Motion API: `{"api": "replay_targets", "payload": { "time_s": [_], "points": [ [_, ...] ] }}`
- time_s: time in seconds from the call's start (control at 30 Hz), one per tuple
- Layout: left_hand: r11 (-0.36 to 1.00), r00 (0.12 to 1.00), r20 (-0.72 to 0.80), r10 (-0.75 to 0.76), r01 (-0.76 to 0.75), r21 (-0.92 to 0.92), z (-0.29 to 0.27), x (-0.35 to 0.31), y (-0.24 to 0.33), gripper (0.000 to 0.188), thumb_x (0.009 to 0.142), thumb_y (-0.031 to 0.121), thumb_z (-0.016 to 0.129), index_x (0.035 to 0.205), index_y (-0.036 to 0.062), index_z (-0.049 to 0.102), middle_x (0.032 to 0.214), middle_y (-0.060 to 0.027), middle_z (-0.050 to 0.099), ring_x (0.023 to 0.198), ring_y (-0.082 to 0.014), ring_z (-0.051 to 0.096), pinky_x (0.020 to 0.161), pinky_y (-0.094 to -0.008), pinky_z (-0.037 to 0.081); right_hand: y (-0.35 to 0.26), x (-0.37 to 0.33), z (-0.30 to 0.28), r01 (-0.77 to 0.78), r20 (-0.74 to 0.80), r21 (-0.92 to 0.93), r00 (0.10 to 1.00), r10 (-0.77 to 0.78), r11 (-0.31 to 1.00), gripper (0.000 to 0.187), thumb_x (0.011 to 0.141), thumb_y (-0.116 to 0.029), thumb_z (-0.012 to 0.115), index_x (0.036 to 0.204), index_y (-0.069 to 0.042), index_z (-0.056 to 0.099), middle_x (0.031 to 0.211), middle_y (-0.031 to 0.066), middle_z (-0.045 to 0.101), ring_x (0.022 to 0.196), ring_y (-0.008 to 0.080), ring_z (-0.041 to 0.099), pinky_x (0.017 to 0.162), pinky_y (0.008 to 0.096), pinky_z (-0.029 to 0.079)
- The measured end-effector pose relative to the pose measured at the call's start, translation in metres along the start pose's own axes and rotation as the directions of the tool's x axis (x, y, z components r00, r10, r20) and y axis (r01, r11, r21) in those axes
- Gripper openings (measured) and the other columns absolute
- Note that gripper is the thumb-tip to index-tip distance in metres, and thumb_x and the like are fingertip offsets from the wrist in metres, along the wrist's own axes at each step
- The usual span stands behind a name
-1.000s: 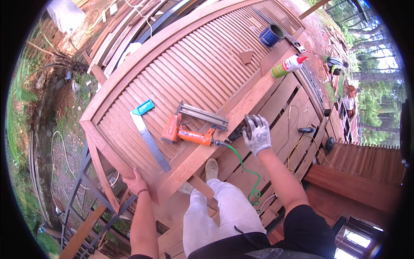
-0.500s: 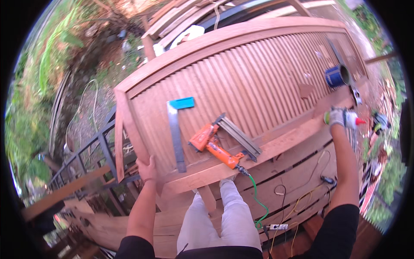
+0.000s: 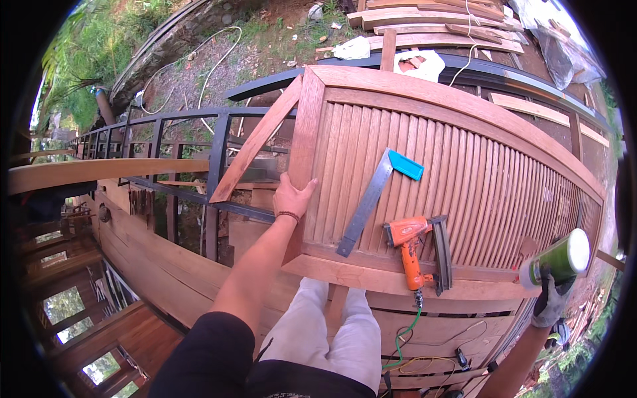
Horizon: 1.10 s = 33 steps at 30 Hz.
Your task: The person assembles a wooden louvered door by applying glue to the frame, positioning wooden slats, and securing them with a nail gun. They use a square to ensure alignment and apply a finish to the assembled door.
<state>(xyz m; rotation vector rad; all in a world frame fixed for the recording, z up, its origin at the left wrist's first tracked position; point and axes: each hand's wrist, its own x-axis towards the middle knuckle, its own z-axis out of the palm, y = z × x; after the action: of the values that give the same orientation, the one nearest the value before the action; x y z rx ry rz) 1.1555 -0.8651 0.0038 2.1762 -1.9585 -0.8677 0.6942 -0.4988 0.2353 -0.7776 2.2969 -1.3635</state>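
A slatted wooden panel [image 3: 371, 126] in a reddish frame lies before me. My left hand [image 3: 293, 199], bare with a bracelet at the wrist, grips the frame's left end piece [image 3: 309, 126], thumb on top. On the right, my gloved right hand [image 3: 549, 302] holds a green and white glue bottle [image 3: 561, 260], its base up and its red nozzle angled toward the frame's near rail [image 3: 371, 272]. An orange nail gun [image 3: 411, 255] with a green air hose rests on the slats and near rail. Beside it lies a try square [image 3: 369, 205] with a turquoise handle.
A loose wooden strip [image 3: 260, 139] slants beside the left end piece, next to a dark metal railing [image 3: 215, 156]. Stacked boards [image 3: 438, 26] lie beyond the panel. Plank decking [image 3: 444, 325] with cords is underneath. A long board [image 3: 113, 174] juts in from the left.
My view has swung left. The bottle has been turned from nozzle pointing right to base up, nozzle toward the near rail. My left hand sits farther up the end piece.
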Motion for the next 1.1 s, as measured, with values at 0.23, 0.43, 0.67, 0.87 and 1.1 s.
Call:
{"api": "replay_targets", "payload": {
  "time_s": [0.23, 0.43, 0.67, 0.87, 1.1],
  "points": [
    [0.998, 0.999, -0.023, -0.022, 0.023, 0.06, -0.007, -0.001, 0.01, 0.071, 0.075, 0.055, 0.071, 0.117, 0.0031, 0.047, 0.104, -0.0255, 0.065, 0.094, -0.0441, 0.065, 0.081, -0.0515, 0.051, -0.104, 0.072, 0.286, 0.196, 0.009, 0.347, 0.977, -0.212, 0.917, 0.058, 0.084, 0.001, 0.071, 0.136, 0.004, 0.046, 0.127, 0.014, 0.06, 0.115, 0.0225, 0.059, 0.098, 0.0328, 0.047],
    [0.999, 1.0, -0.007, -0.011, 0.012, 0.039, -0.006, 0.004, 0.0, 0.081, 0.075, 0.054, 0.072, 0.13, 0.002, 0.044, 0.115, -0.0231, 0.061, 0.098, -0.0425, 0.064, 0.083, -0.0507, 0.051, -0.14, 0.12, 0.453, 0.112, 0.063, 0.388, 0.987, -0.147, 0.915, 0.048, 0.079, -0.009, 0.082, 0.119, 0.001, 0.058, 0.111, 0.0083, 0.064, 0.096, 0.0159, 0.064, 0.085, 0.0288, 0.052],
    [0.999, 0.998, 0.059, -0.035, 0.035, 0.002, -0.006, 0.008, -0.002, 0.083, 0.073, 0.054, 0.074, 0.131, 0.0023, 0.044, 0.118, -0.0208, 0.059, 0.102, -0.0395, 0.063, 0.084, -0.0492, 0.051, -0.151, 0.166, 0.561, 0.101, 0.075, 0.528, 0.984, -0.164, 0.843, 0.061, 0.073, -0.011, 0.086, 0.122, 0.002, 0.053, 0.11, 0.0104, 0.065, 0.099, 0.0179, 0.063, 0.09, 0.0295, 0.049],
    [1.0, 0.999, 0.032, 0.001, 0.0, -0.013, -0.007, 0.008, -0.004, 0.08, 0.073, 0.051, 0.074, 0.129, 0.0014, 0.046, 0.117, -0.0203, 0.059, 0.102, -0.0382, 0.063, 0.085, -0.0468, 0.052, -0.155, 0.184, 0.595, 0.199, 0.094, 0.345, 0.965, -0.245, 0.917, 0.066, 0.071, -0.012, 0.087, 0.125, 0.002, 0.051, 0.112, 0.0119, 0.065, 0.099, 0.0196, 0.064, 0.09, 0.0316, 0.051],
    [0.999, 0.999, 0.046, 0.01, -0.008, -0.034, -0.009, 0.01, -0.004, 0.08, 0.073, 0.05, 0.074, 0.129, -0.0002, 0.047, 0.117, -0.0202, 0.059, 0.102, -0.0373, 0.063, 0.085, -0.0453, 0.052, -0.159, 0.184, 0.602, 0.244, 0.046, 0.341, 0.96, -0.275, 0.908, 0.059, 0.072, -0.015, 0.087, 0.12, 0.002, 0.057, 0.108, 0.0096, 0.067, 0.094, 0.0171, 0.064, 0.086, 0.0307, 0.052]
  ]
}}
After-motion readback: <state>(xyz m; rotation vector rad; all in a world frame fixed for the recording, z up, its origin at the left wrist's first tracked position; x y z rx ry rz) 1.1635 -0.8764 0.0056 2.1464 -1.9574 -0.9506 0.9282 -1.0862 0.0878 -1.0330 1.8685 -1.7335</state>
